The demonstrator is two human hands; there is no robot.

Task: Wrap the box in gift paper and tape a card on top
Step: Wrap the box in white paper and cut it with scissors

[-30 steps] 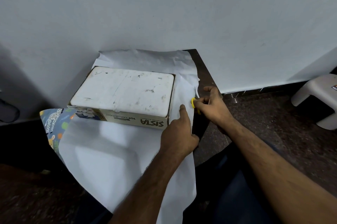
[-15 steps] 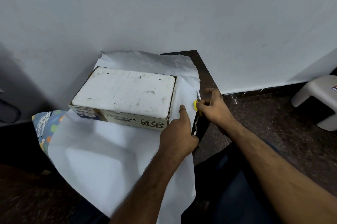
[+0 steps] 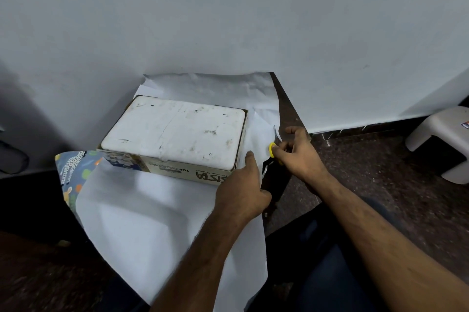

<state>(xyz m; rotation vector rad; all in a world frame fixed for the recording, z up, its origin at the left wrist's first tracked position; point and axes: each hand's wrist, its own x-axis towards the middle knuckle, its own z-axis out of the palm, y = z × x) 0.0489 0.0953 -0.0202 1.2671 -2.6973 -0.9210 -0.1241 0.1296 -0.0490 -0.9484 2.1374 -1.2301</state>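
A cardboard box (image 3: 177, 172) with a scuffed white foam top lies on the gift paper (image 3: 142, 223), which is spread white side up; its printed side shows at a curled left corner (image 3: 73, 172). My left hand (image 3: 243, 189) rests on the paper beside the box's near right corner, index finger straight, other fingers curled over the paper's right edge. My right hand (image 3: 299, 154) grips yellow-handled scissors (image 3: 272, 149), whose blades point away from me at the paper's right edge. No card or tape is in view.
The paper covers a small dark table (image 3: 286, 113) set against a white wall (image 3: 228, 19). A white plastic stool (image 3: 441, 139) stands on the dark floor at the right. My legs are below the table's near edge.
Both hands stay almost in place at the paper's right edge. The paper's curled left corner swung left and came back.
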